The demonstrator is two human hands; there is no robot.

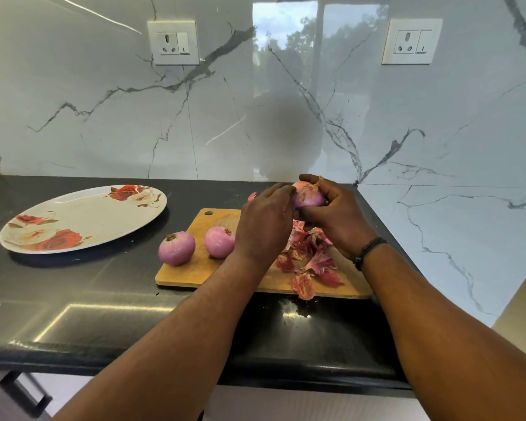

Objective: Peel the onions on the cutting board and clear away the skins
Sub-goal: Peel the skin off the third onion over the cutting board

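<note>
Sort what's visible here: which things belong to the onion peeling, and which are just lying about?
Part of the job:
- pink onion held in both hands, left hand, right hand
- two peeled pink onions
- rectangular wooden cutting board
- heap of reddish papery skins

Just lying about:
- oval white plate with red roses
- two white wall sockets

no readable text, labels, brands or numbers anywhere in view.
</note>
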